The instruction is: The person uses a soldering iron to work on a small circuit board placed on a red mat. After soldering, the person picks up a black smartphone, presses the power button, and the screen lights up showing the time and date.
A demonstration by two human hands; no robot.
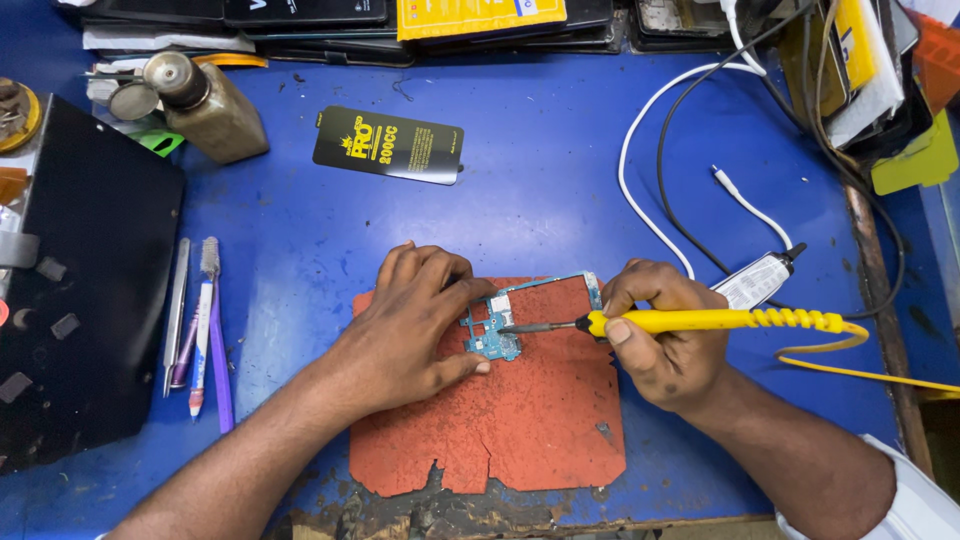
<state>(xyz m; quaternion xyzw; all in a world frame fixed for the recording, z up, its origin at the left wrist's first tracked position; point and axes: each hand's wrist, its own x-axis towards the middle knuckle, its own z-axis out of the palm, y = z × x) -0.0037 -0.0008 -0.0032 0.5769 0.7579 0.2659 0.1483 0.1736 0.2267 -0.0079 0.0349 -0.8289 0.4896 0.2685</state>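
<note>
A small blue-green circuit board (497, 328) lies on a worn red-brown mat (530, 420) on the blue worktop. My left hand (415, 325) rests flat on the mat and pins the board's left side with its fingers. My right hand (665, 335) grips a yellow soldering iron (720, 320) like a pen. The iron's metal tip points left and touches the board near its middle. A yellow cord (870, 372) runs off the iron to the right.
Tweezers (176, 315), a toothbrush (204, 330) and a purple tool (219, 370) lie left of the mat, beside a black box (90, 280). A metal-capped bottle (205, 105) and a black-and-yellow packet (388, 145) sit behind. White and black cables (650, 150), a glue tube (760, 278) at right.
</note>
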